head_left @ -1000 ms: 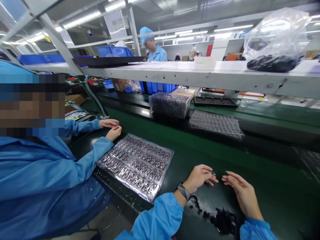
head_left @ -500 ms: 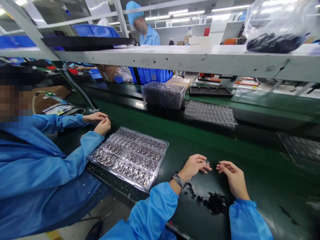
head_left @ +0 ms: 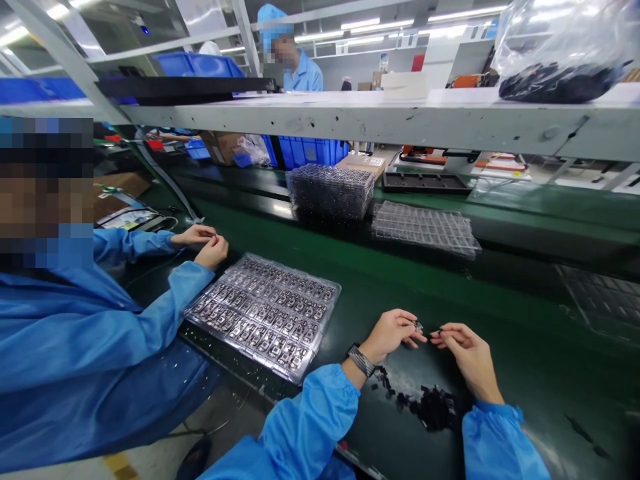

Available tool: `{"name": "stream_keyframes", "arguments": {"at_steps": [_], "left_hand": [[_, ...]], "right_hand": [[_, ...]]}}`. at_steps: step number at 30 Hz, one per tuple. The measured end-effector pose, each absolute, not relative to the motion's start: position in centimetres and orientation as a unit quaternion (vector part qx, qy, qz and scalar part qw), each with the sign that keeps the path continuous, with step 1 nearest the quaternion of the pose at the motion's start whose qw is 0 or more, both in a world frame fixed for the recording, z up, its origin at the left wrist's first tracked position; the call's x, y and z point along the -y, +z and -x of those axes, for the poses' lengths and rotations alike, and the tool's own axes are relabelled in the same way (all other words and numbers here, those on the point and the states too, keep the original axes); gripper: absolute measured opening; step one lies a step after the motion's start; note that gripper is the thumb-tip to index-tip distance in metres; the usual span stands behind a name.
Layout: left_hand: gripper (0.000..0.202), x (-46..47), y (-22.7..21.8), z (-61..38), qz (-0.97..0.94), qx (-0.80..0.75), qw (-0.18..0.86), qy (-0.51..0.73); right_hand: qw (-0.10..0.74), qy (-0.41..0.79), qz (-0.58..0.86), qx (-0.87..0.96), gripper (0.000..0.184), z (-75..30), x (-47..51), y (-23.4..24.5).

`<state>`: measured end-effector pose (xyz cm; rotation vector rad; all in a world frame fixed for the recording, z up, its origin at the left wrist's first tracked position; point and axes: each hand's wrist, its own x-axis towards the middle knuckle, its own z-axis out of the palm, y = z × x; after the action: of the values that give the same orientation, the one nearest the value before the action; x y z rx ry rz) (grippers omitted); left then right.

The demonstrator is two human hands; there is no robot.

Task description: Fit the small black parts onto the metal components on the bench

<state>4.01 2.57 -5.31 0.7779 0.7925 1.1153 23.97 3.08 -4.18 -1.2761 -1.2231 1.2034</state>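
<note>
R hand (head_left: 467,350) moved nearer L hand (head_left: 393,333), both pinching parts (head_left: 417,325).

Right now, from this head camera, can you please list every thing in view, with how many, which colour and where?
filled tray: 1, clear with dark parts, on the belt left of the hands
tray stack: 1, clear, far side of the belt
empty tray: 1, clear, right of the stack
loose parts pile: 1, black, between the wrists
bag: 1, clear with black contents, on the shelf
bins: several, blue, under the shelf
belt: 1, green
shelf: 1, grey, above the belt
co-worker: 1, blue coat, left
second person: 1, blue coat, behind the shelf
wristband: 1, black, left wrist
left hand: pinches a small dark part
right hand: fingertips near the left's; hold unclear
</note>
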Motion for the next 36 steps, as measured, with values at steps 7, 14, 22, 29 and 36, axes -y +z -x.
{"name": "stream_keyframes", "arguments": {"at_steps": [7,14,22,29,36], "left_hand": [[0.047,-2.6,-5.1,-3.7,-0.359,-0.364,0.701,0.496],[0.038,-2.4,-4.0,-3.2,-0.400,-0.406,0.671,0.474],[0.035,-2.4,-3.3,-2.8,-0.435,-0.417,0.655,0.457],[0.036,-2.1,-3.0,-3.2,-0.445,-0.415,0.649,0.457],[0.036,-2.1,-3.3,-3.6,-0.456,-0.401,0.639,0.472]], "right_hand": [[0.486,0.489,0.507,0.518,0.041,-23.9,-3.2,-4.3],[0.477,0.534,0.464,0.521,0.032,-23.2,-2.6,-3.0],[0.490,0.546,0.446,0.512,0.028,-23.1,-2.5,-3.3],[0.467,0.557,0.436,0.530,0.027,-23.1,-2.3,-3.2],[0.454,0.553,0.441,0.542,0.028,-22.8,-2.2,-3.4]]}}
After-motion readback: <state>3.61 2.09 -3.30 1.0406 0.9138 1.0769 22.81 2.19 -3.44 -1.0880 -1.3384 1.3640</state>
